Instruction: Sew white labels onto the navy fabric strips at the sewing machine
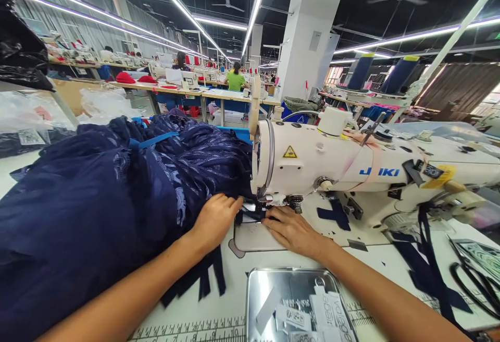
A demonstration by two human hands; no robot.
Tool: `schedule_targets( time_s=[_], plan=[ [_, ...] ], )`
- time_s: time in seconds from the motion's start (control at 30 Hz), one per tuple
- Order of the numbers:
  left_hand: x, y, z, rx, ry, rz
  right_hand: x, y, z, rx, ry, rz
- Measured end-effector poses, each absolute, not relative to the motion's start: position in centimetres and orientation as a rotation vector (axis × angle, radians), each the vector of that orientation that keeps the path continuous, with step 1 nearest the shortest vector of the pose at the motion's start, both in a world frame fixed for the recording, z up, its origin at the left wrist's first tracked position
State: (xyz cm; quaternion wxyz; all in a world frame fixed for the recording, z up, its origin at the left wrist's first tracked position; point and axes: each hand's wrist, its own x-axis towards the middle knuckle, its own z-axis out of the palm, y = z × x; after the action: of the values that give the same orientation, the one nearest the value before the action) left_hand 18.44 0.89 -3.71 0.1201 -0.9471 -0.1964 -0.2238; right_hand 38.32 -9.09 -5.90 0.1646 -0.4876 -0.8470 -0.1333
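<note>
navy fabric [97, 191] swamps the left, cut off there; one sewing machine [339, 157] runs out of frame right; one tray [267, 282], cropped at bottom. at centre, left hand [216, 221] half-curled, right hand [295, 228] loosely spread, can't tell any grip. two thread cones [360, 72], upper right.

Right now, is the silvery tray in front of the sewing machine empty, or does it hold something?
Not empty: several white printed labels lie inside the tray.

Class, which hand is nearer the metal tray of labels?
Right. The right hand is just beyond the metal tray; the left hand is farther off to the left, beside the navy fabric.
</note>
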Motion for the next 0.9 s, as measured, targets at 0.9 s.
schedule_targets(
  time_s=[0.9],
  plan=[
    [21.3,0.7,-6.0,-2.820,-0.134,-0.716,38.7,-8.5,-6.3,-1.331,-2.220,-0.158]
  ],
)
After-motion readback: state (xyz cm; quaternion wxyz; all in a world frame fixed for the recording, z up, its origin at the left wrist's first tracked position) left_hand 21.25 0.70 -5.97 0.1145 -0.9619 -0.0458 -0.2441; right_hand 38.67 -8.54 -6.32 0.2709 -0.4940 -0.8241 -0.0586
